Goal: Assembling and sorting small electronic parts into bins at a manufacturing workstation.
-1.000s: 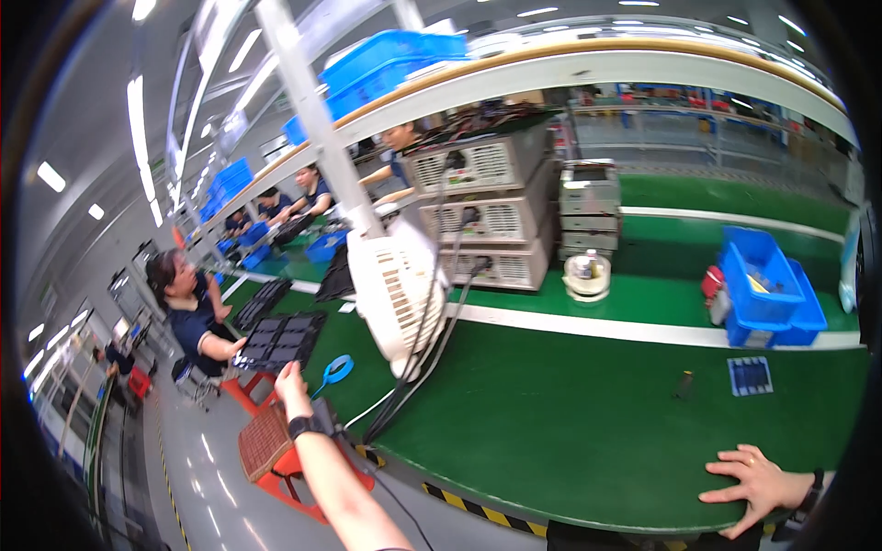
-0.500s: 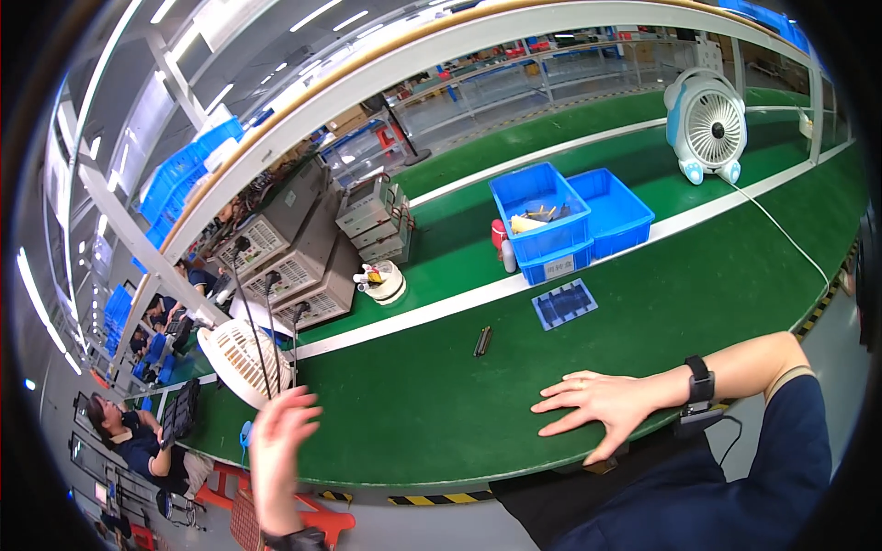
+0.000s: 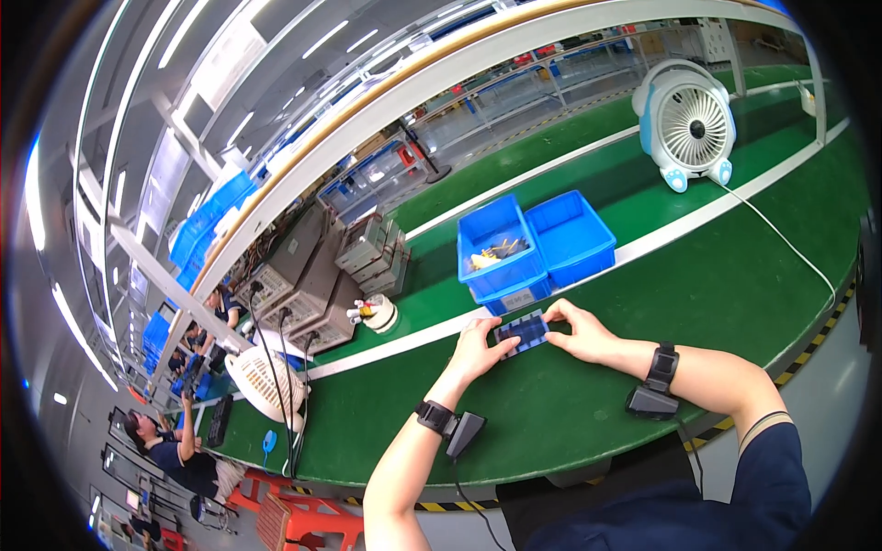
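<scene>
Dark sleeve, lower right: the person's own upper arm, forearm reaching up-left over the green belt surface (image 3: 735, 285).

Right hand (image 3: 581, 336): wrist strapped with a black band carrying a small dark unit. Fingers bent, fingertips closed on the right edge of the small dark tray (image 3: 522, 331).

Left hand (image 3: 478, 352): wrist banded likewise, a grey unit hanging below it. Fingers curled against the tray's left edge, thumb side toward the tray.

Small dark tray: flat, rectangular, bluish cells on top. Lies on the green surface directly between the two hands, touched by both, just in front of the blue bins.

Left blue bin (image 3: 497, 250): open-topped, holds pale yellowish parts. Right blue bin (image 3: 571, 237): touching it on the right; contents not visible.

White tape roll (image 3: 378, 315): left of the bins, beside stacked grey equipment boxes (image 3: 317, 275).

White desk fan (image 3: 689, 124): far right, cord trailing down the belt.

Second white fan (image 3: 266, 384): far left, tilted.

Other workers, far left, seated along the line.
</scene>
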Demonstrator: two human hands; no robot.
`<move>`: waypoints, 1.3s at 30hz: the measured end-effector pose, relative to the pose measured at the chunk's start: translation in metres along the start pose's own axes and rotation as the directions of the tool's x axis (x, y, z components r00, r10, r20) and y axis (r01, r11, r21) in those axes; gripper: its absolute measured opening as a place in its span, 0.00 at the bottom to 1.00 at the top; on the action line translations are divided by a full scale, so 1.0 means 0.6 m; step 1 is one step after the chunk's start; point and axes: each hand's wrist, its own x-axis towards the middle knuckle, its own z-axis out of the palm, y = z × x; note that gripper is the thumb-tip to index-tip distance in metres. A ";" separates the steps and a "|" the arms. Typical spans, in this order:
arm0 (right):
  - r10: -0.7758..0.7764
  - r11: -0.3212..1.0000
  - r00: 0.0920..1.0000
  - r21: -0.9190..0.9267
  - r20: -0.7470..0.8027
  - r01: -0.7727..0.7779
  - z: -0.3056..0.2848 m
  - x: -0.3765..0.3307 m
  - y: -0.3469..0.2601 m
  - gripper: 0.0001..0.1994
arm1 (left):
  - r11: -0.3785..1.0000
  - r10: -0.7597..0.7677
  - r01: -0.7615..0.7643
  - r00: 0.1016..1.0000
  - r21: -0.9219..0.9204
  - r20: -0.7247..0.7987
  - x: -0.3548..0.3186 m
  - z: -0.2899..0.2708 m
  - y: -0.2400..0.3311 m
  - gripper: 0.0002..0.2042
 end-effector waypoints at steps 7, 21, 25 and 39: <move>0.059 0.998 0.997 0.029 -0.045 -0.058 -0.008 0.004 -0.011 0.14 | 0.996 0.079 -0.083 0.989 0.025 0.128 0.057 0.011 -0.051 0.28; 0.097 0.995 0.990 0.022 -0.100 -0.095 -0.008 0.012 0.005 0.21 | 1.000 -0.023 0.023 0.981 0.006 0.192 0.058 0.004 -0.012 0.35; 0.103 0.995 0.991 0.011 -0.088 -0.103 -0.012 0.010 -0.006 0.21 | 0.974 -0.219 0.194 0.932 0.115 0.288 0.069 -0.010 0.013 0.38; 0.022 0.954 0.997 0.299 -0.074 0.001 -0.010 0.011 0.003 0.30 | 0.956 0.012 0.052 0.977 -0.290 0.215 0.002 -0.039 0.109 0.22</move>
